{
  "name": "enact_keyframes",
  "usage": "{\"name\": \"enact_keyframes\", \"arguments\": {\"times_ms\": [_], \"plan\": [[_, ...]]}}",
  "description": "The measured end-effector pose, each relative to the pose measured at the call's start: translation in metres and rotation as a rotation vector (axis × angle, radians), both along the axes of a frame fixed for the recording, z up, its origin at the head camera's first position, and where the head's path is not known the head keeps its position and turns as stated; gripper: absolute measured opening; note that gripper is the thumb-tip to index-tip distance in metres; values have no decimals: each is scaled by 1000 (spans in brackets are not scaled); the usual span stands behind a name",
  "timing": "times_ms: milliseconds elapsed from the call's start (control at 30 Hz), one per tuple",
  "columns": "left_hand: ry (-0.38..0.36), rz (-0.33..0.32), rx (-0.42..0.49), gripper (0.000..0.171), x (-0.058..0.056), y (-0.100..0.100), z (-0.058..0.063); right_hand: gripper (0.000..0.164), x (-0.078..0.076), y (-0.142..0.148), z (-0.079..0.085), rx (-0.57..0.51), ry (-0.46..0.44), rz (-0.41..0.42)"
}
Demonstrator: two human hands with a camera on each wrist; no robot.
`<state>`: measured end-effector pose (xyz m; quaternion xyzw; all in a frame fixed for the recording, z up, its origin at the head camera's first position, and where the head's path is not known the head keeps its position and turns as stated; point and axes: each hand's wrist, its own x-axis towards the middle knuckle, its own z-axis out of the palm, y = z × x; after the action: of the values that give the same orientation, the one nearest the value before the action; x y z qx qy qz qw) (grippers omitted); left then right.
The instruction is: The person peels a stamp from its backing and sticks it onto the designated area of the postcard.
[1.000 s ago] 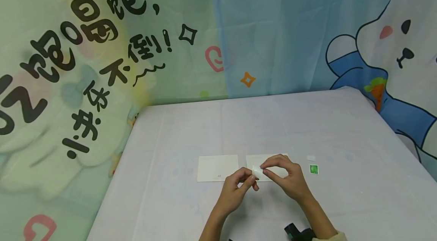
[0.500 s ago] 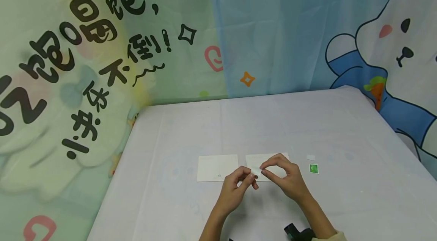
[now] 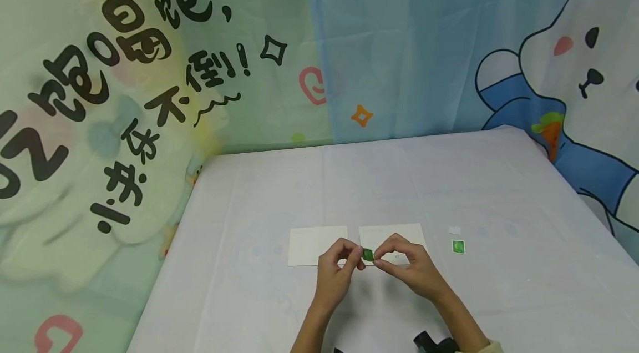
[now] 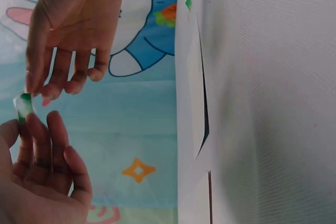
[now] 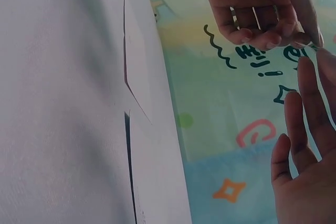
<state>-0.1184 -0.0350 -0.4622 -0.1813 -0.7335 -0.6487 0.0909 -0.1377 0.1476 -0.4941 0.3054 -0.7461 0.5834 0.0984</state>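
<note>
**A left hand (image 3: 333, 275) and a right hand (image 3: 413, 274) meet at the green sticker (image 3: 368, 255)**

The left hand sits just left of the green sticker, thumb and index finger pinching that side. The right hand faces it from the right, its thumb and index finger together at the opposite edge. The other left fingers (image 4: 59, 145) bend loosely below the green sticker; the other right fingers (image 4: 60, 72) also lie lower than it, with gaps between them. The left forearm (image 3: 310, 328) rises from nearer the person, left of the green sticker, leaning slightly towards it. The right forearm (image 3: 456, 314) slants in more strongly from its right.
</note>
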Motion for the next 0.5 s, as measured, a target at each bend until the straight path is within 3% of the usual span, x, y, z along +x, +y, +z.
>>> {"name": "enact_keyframes", "arguments": {"times_ms": [200, 433, 500], "plan": [[-9, 22, 63, 8, -4, -1, -7, 24, 2, -2, 0, -19, -44, 45], [-131, -13, 132, 9, -14, -2, -34, 22, 5, -4, 1, -49, -86, 56], [-142, -13, 136, 9, -15, -2, -37, 22, 5, -5, 0, -51, -95, 56]]}}
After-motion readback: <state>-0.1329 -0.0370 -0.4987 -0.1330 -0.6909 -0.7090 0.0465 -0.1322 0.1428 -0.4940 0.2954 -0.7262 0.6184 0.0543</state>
